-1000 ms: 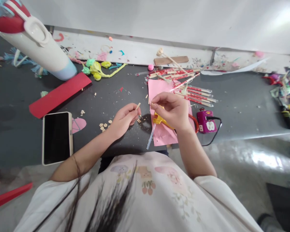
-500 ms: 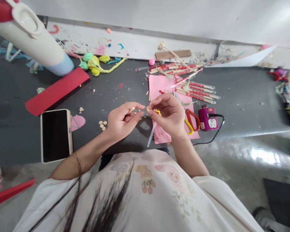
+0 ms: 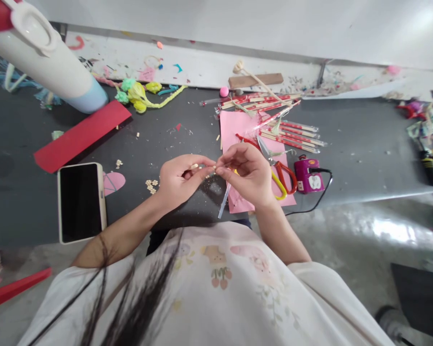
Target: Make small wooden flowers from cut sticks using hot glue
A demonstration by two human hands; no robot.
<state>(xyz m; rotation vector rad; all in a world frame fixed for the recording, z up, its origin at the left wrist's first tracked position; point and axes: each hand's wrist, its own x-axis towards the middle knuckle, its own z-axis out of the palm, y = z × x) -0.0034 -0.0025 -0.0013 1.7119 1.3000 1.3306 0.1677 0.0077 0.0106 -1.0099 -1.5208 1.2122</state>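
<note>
Dark table (image 3: 159, 134) is sitting against a white wall (image 3: 238, 24), carrying one phone (image 3: 81, 202) and one scissors (image 3: 282, 174); left hand (image 3: 180, 181) and right hand (image 3: 250, 174) are pinching one tiny stick (image 3: 195, 166) together.

table (image 3: 364, 144) | phone (image 3: 81, 202) | red card (image 3: 81, 137) | pink paper (image 3: 238, 132) | scissors (image 3: 283, 175) | chopsticks (image 3: 292, 132) | bottle (image 3: 46, 62) | purple charger (image 3: 308, 175)

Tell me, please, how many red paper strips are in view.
2. One red strip lies on the table between the phone and the white bottle; the second strip lies lower left, below the table edge, cut by the frame. Others may be hidden.
</note>
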